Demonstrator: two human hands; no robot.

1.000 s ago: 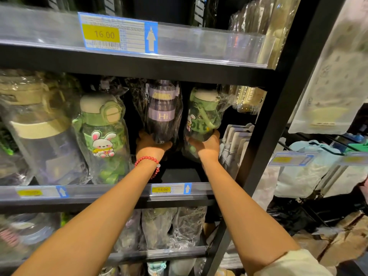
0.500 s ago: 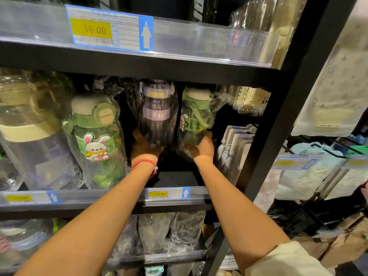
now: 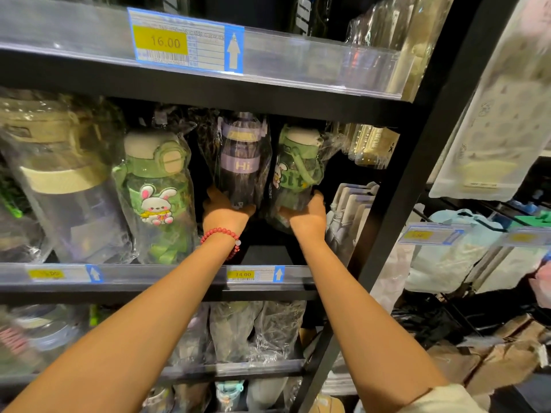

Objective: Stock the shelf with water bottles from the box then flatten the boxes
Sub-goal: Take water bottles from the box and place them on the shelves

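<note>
Head view: left hand point(image 3: 224, 214) grips purple bottle point(image 3: 240, 162), right hand point(image 3: 308, 217) green bottle point(image 3: 295, 174).

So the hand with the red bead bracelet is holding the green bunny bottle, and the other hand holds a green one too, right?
Not quite. In the head view the left hand, with the red bracelet, holds the dark purple "Hi" bottle, not the bunny bottle. The right hand does hold a green bottle.

black metal shelving point(image 3: 396, 204), clear price rails point(image 3: 298, 59), dim store light, crumpled brown paper point(image 3: 489, 356) on floor.
</note>
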